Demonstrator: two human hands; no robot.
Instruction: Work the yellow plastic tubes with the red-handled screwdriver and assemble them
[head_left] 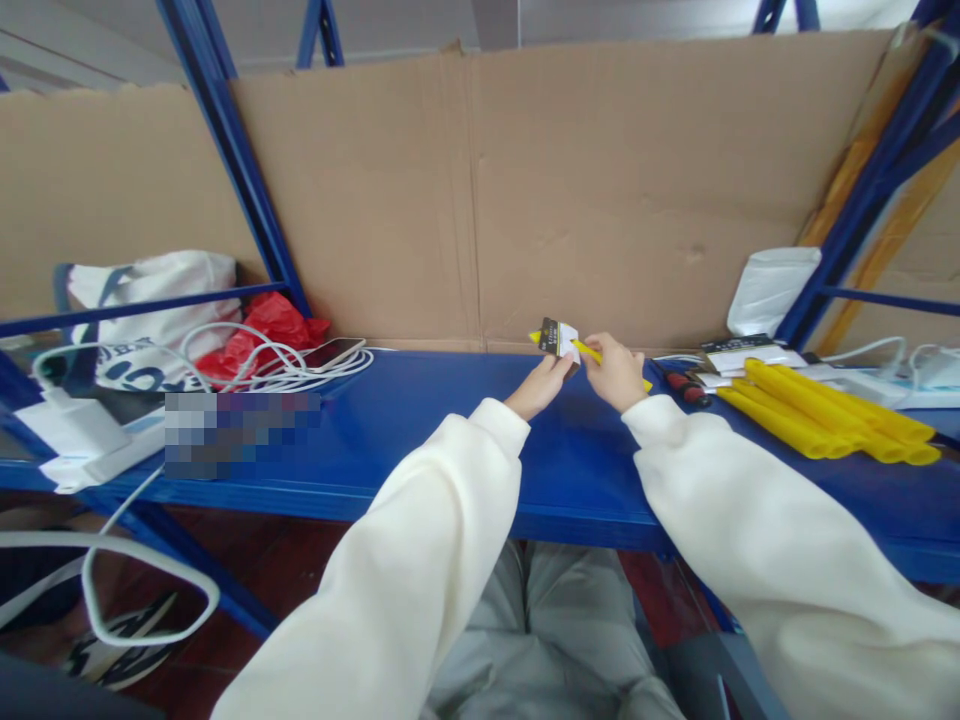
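Above the blue shelf board, my left hand (pixel 541 385) is closed on a small black-and-white printed card (pixel 553 337). Close beside it, my right hand (pixel 615 372) is closed round a thin yellow stick (pixel 588 351), whose near end reaches the card. A yellow tip shows past the card's left side; I cannot tell if it belongs to the same stick. To the right lie several yellow tubes (pixel 832 410), side by side. A red-and-black handled tool (pixel 688 389) and a stack of black-and-white cards (pixel 750 353) lie between them and my right hand.
A tall cardboard sheet (pixel 375 200) stands behind the blue shelf (pixel 450 440). At left are a white bag (pixel 161 300), a red plastic bag (pixel 274 325), coiled white cable (pixel 300 375) and a power strip (pixel 112 455). A white pouch (pixel 772 290) leans by the right blue post (pixel 855 190).
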